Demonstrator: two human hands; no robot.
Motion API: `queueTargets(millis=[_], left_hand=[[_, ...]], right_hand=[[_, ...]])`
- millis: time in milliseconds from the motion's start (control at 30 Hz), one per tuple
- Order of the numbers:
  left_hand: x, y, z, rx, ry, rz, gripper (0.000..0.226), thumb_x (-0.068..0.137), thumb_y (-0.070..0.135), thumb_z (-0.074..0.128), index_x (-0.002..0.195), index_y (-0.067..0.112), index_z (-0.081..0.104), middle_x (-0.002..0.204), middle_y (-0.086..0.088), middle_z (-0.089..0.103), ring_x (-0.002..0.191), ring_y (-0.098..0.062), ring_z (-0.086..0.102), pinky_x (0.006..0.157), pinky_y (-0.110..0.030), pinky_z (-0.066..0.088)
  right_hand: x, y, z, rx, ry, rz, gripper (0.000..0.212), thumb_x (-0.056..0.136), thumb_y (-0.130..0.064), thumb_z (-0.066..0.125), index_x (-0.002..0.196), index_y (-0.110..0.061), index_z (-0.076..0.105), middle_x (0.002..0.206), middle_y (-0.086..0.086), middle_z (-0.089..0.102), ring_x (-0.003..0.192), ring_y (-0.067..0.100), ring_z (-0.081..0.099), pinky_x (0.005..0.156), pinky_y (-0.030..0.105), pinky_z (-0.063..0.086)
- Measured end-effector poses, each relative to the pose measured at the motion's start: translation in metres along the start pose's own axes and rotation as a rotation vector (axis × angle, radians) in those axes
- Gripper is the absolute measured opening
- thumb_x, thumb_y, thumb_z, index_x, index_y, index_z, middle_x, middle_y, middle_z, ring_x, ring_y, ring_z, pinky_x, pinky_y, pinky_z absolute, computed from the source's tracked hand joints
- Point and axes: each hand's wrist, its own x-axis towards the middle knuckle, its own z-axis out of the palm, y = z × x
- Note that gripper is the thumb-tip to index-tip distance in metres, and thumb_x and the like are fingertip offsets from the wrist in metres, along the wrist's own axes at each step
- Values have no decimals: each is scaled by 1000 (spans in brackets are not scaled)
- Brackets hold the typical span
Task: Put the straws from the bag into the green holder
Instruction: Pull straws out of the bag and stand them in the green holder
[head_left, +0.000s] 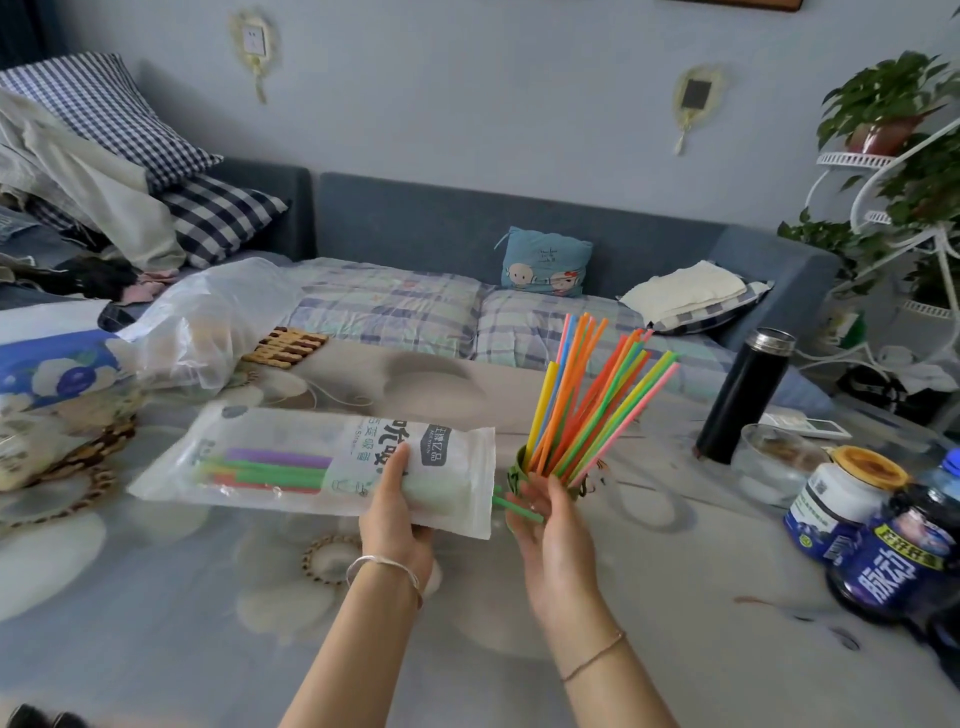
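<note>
green plastic straw (511, 508), poking from the clear printed bag (311, 462) clamped in the left hand (395, 504), was pinched in the right hand (553, 519) grip; lifting it into the green cup-shaped holder (519, 470) just beside was judged next.

Domestic premises, a living room. A blue upholstered sofa (519, 228) runs beyond the far edge of the table (156, 649). It carries checked pillows (104, 109), a cartoon cushion (545, 262) and loose clothing (78, 171). Potted plants (883, 98) sit on a white wire stand (883, 171) at the right. A wall socket (254, 40) is set in the painted wall. The table has a floral cloth (727, 649), with a black flask (743, 400) and drink bottles (893, 561) near its right edge.
</note>
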Motion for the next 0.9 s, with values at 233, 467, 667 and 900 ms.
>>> queueTargets(millis=[233, 467, 667, 900], left_hand=[[-15, 3, 10, 335, -204, 244, 27, 78, 13, 76, 104, 18, 70, 101, -1, 78, 91, -14, 74, 67, -21, 57], [-12, 9, 8, 410, -270, 284, 31, 74, 17, 79, 104, 21, 71, 97, 5, 79, 84, -8, 75, 62, -16, 56], [-7, 14, 3, 244, -230, 230, 28, 82, 16, 71, 110, 19, 68, 105, 0, 78, 90, -11, 74, 69, -22, 59], [-2, 17, -3, 117, -206, 96, 39, 89, 22, 65, 127, 14, 62, 118, -3, 73, 94, -11, 74, 67, -24, 60]], right_hand=[[-9, 3, 2, 445, -118, 288, 32, 100, -31, 34, 98, -11, 60, 94, 11, 63, 87, 23, 60, 74, 34, 48], [-12, 6, 9, 403, -111, 279, 25, 99, -24, 40, 108, -11, 59, 101, 12, 65, 90, 24, 61, 81, 37, 49], [-9, 11, 8, -213, -165, -31, 16, 95, -28, 47, 102, -17, 56, 82, 2, 64, 64, 8, 62, 49, 21, 47], [-7, 13, 3, -425, -218, -446, 20, 90, -24, 57, 71, -17, 55, 63, 0, 56, 59, 13, 49, 58, 29, 39]])
